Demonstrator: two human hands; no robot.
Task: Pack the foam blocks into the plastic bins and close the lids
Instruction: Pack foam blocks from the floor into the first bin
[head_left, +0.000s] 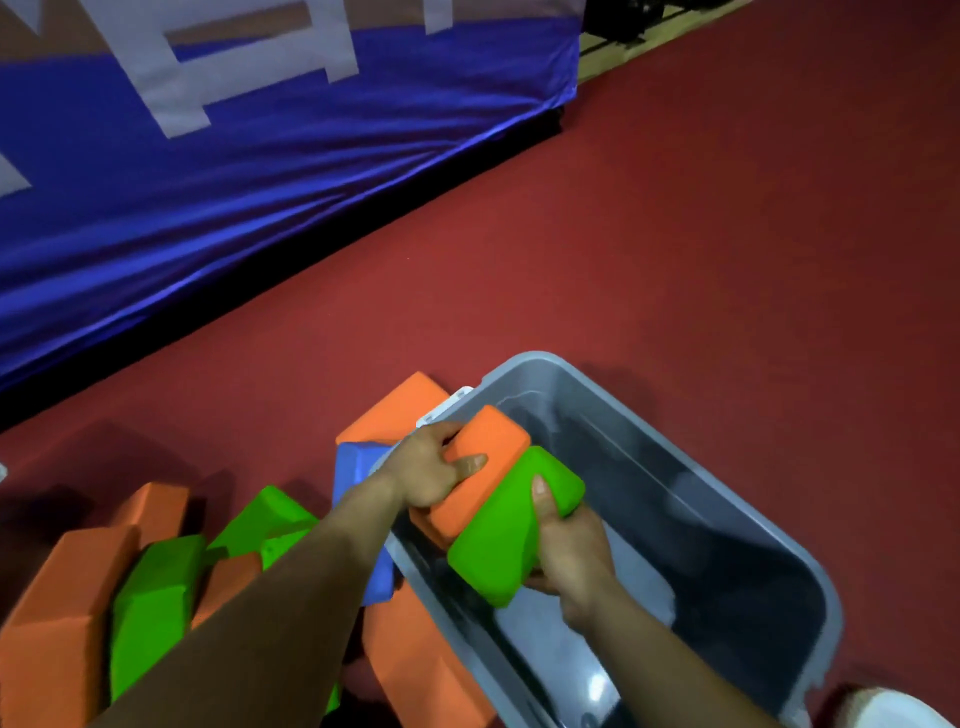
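My left hand (426, 470) grips the orange foam block (480, 467) and my right hand (569, 545) the green foam block (511, 525), both pressed together above the grey plastic bin (810, 566); if I loosen the squeeze, one may fall outside onto the red floor (675, 234).
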